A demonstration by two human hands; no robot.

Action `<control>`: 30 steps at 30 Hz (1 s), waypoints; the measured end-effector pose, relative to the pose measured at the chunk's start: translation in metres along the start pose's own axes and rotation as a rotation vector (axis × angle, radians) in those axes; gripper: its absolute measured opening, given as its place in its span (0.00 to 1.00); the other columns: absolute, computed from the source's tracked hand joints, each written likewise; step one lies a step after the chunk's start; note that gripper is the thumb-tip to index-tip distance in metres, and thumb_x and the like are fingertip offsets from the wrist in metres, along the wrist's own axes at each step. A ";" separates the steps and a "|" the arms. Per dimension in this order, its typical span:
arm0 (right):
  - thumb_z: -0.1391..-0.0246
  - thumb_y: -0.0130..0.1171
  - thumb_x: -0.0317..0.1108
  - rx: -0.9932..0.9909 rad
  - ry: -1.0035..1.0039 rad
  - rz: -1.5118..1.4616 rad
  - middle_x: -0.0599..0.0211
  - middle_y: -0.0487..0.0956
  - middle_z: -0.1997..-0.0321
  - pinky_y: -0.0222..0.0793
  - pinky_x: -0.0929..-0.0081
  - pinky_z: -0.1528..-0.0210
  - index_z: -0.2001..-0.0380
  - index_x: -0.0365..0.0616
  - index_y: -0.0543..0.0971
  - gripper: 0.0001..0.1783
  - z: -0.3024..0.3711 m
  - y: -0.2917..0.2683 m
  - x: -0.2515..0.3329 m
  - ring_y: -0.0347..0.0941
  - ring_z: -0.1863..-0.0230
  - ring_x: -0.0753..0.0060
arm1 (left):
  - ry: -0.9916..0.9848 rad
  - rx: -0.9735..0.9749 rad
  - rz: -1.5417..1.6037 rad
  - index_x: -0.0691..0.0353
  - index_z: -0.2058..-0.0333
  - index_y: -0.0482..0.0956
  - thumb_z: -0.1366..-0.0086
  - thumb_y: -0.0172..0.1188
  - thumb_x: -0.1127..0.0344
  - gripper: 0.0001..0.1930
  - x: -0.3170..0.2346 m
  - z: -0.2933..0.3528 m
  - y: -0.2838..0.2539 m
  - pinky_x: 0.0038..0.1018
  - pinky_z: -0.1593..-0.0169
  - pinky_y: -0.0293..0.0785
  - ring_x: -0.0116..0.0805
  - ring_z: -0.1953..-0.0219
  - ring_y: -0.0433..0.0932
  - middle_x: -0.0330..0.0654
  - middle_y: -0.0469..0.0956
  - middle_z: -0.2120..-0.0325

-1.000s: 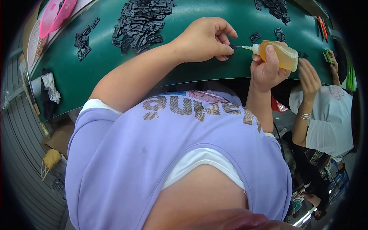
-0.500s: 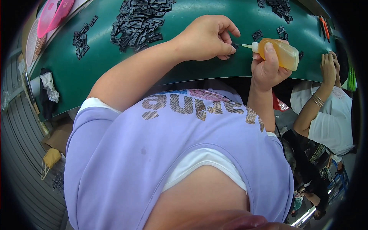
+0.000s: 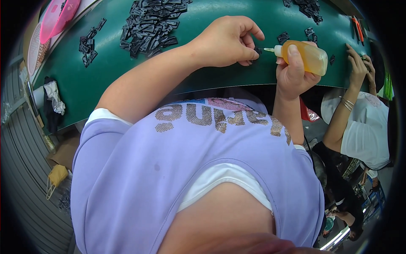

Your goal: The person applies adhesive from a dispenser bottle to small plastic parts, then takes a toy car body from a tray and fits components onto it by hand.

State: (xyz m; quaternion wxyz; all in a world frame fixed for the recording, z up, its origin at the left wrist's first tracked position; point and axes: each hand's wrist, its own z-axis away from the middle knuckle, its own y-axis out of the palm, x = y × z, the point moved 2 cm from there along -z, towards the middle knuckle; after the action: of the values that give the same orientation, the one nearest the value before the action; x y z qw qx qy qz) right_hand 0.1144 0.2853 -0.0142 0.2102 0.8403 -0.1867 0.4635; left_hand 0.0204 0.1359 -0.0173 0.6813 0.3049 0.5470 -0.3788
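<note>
My right hand (image 3: 296,74) is wrapped around a squeeze bottle (image 3: 313,59) of amber liquid, tipped on its side. Its thin pale nozzle (image 3: 269,50) points left at the fingertips of my left hand (image 3: 232,42). Between that thumb and those fingers a small black plastic piece (image 3: 258,50) pokes out, mostly hidden. Bottle tip and piece are very close; whether they touch I cannot tell. Left of this hand lies a large heap of black plastic pieces (image 3: 150,25) on the green tabletop (image 3: 203,78).
Smaller clusters of black pieces lie at the left (image 3: 88,46) and the far right (image 3: 310,9). A pink basket (image 3: 57,21) stands at the left edge. Orange-handled pliers (image 3: 358,30) lie at the right, near a co-worker's hands (image 3: 358,65). A cloth (image 3: 54,96) hangs at the left edge.
The squeeze bottle and my right hand have shifted slightly left and up, the nozzle nearer my left fingers. My left hand has hardly moved. The co-worker's hand has reached farther over the table.
</note>
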 end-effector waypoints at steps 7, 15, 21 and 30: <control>0.52 0.55 0.24 -0.206 0.163 -0.153 0.60 0.74 0.74 0.66 0.82 0.85 0.72 0.35 0.72 0.04 0.000 -0.008 0.001 0.70 0.83 0.77 | -0.015 0.000 0.013 0.71 0.54 0.73 0.43 0.63 0.78 0.18 0.001 -0.001 -0.002 0.20 0.67 0.79 0.26 0.74 0.80 0.40 0.77 0.75; 0.53 0.57 0.23 -0.012 0.118 -0.137 0.58 0.72 0.70 0.64 0.83 0.86 0.72 0.34 0.72 0.05 0.008 -0.002 0.002 0.69 0.84 0.78 | -0.014 0.006 0.032 0.73 0.53 0.72 0.43 0.63 0.77 0.18 0.002 -0.003 -0.004 0.20 0.67 0.80 0.27 0.74 0.80 0.40 0.77 0.74; 0.54 0.57 0.23 0.017 0.109 -0.138 0.58 0.72 0.71 0.64 0.84 0.86 0.73 0.33 0.72 0.05 0.006 -0.002 0.003 0.68 0.85 0.79 | -0.003 0.010 0.018 0.73 0.53 0.72 0.43 0.63 0.76 0.19 0.003 -0.004 -0.004 0.20 0.67 0.80 0.27 0.74 0.80 0.40 0.77 0.74; 0.54 0.57 0.22 0.023 0.095 -0.111 0.58 0.72 0.71 0.63 0.85 0.86 0.73 0.32 0.72 0.05 0.008 -0.004 0.003 0.68 0.84 0.80 | -0.010 0.000 0.016 0.73 0.54 0.73 0.44 0.64 0.76 0.19 0.003 -0.004 -0.002 0.20 0.68 0.79 0.28 0.74 0.81 0.41 0.78 0.75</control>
State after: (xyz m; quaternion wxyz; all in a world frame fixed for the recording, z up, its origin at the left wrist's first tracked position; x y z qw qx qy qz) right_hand 0.1240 0.2841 -0.0163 0.2345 0.8287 -0.1243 0.4928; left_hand 0.0172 0.1372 -0.0212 0.6872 0.3074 0.5411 -0.3748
